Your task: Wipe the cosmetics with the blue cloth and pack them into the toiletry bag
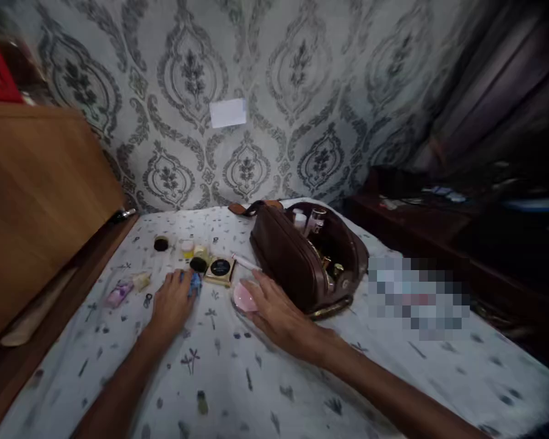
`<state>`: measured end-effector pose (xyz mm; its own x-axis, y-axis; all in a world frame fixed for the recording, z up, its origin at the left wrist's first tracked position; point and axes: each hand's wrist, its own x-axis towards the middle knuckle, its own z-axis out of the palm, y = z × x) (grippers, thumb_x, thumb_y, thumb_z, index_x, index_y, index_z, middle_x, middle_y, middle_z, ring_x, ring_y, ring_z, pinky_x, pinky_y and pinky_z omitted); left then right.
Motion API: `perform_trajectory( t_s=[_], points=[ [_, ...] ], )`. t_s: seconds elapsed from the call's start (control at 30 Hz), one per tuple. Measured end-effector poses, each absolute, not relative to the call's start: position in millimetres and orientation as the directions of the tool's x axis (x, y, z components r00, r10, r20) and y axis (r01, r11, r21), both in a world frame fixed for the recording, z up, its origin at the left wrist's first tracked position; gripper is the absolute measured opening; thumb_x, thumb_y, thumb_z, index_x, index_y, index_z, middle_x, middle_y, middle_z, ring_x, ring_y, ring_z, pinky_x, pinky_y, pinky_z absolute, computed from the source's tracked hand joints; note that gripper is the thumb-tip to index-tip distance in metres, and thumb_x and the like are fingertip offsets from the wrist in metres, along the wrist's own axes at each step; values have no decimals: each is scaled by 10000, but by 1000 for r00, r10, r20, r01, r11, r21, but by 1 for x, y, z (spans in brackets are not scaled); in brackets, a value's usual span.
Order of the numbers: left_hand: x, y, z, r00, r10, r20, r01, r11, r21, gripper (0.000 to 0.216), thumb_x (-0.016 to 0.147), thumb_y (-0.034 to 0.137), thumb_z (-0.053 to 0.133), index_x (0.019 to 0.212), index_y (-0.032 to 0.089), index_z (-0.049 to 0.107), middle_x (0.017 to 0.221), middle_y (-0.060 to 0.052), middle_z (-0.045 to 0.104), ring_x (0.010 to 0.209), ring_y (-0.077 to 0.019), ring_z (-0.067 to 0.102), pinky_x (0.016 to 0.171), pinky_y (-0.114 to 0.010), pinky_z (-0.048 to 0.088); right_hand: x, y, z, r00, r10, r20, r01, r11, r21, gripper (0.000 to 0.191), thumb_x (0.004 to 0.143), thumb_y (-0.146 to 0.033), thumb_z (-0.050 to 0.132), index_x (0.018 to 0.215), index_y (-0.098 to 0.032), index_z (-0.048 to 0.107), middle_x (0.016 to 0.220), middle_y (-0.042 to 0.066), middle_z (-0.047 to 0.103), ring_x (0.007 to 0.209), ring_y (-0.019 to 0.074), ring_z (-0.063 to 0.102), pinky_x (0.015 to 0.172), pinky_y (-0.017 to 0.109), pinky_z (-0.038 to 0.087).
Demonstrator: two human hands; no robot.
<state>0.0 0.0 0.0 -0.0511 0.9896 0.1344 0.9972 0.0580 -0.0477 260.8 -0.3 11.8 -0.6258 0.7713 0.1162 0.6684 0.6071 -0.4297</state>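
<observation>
My left hand [172, 302] rests on the white patterned sheet [238, 378], its fingers curled round a small blue item [195, 282]. My right hand [274, 308] lies over a round pink compact [243, 297], fingers closing on it, right beside an open brown toiletry bag [302, 259] that holds bottles and gold-capped items. Just beyond my left hand sit a square gold compact with a black lid [220, 270], a black round lid [198, 264] and a white pencil-like stick [244, 262].
More small cosmetics lie on the sheet: a black pot [161, 244], yellowish jars [187, 247], a pink tube [118, 294]. A wooden headboard [36, 201] stands at left, patterned wallpaper behind, dark furniture [439, 225] at right.
</observation>
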Motion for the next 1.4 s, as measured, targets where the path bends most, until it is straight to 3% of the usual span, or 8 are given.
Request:
perform_trajectory(
  t_s=[0.2,0.43,0.57,0.7,0.87,1.13,1.27,1.4],
  points=[
    [-16,-2,0,-61,983,171,985,32,169,370,922,160,513,1289,169,561,1221,-136,633,1159,-319,569,876,-421,503,231,28,-8,-498,859,117,715,483,-505,728,902,-391,610,1518,-118,335,1578,259,285,1511,408,195,1180,576,260],
    [-25,5,0,-50,974,222,903,-50,427,324,912,236,541,1229,193,588,1101,-65,701,1013,-237,651,882,-348,505,216,31,-35,-393,832,391,531,553,-642,437,901,-283,556,1320,-158,540,1341,177,544,1244,304,535,1040,507,448],
    [-19,2,6,-25,978,208,592,-153,791,311,877,361,600,1148,210,615,940,-14,687,840,-193,650,743,-284,521,210,23,-35,-389,725,569,562,676,-477,302,920,-272,558,1194,-170,631,1353,181,545,1295,343,473,1047,564,409],
    [7,-9,9,-48,986,162,302,-140,943,370,843,444,646,1123,210,582,917,-11,634,746,-156,623,591,-229,519,205,13,-30,-481,607,633,404,794,-455,372,953,-221,534,1323,-193,563,1227,145,639,1170,288,551,1000,489,466],
    [35,-23,12,-66,996,67,198,-52,979,469,791,546,669,1090,211,534,848,6,591,618,-143,592,426,-211,478,209,6,-33,-495,593,635,238,795,-558,532,962,-292,571,1470,-210,435,1201,138,643,1092,267,588,960,465,502],
    [39,-27,4,-59,979,196,252,-176,952,300,887,501,585,865,208,522,726,30,531,592,-117,526,508,-209,455,215,1,-39,-523,668,530,126,675,-727,818,854,-413,740,1553,-267,341,1393,144,556,1152,272,584,973,462,506],
    [38,-24,2,-53,990,132,147,-123,981,292,881,490,586,927,207,532,716,35,526,549,-113,500,469,-212,430,207,-3,-36,-463,796,390,-102,389,-916,703,859,-364,728,1494,-278,437,1307,105,614,1048,219,658,882,376,560],
    [34,-22,5,-209,956,207,240,-156,958,289,832,361,606,1072,219,528,893,3,614,754,-153,595,661,-254,505,203,-2,-31,-505,841,194,-280,52,-958,667,790,-382,793,1396,-277,537,1233,79,658,989,199,674,733,293,583]
  ],
)
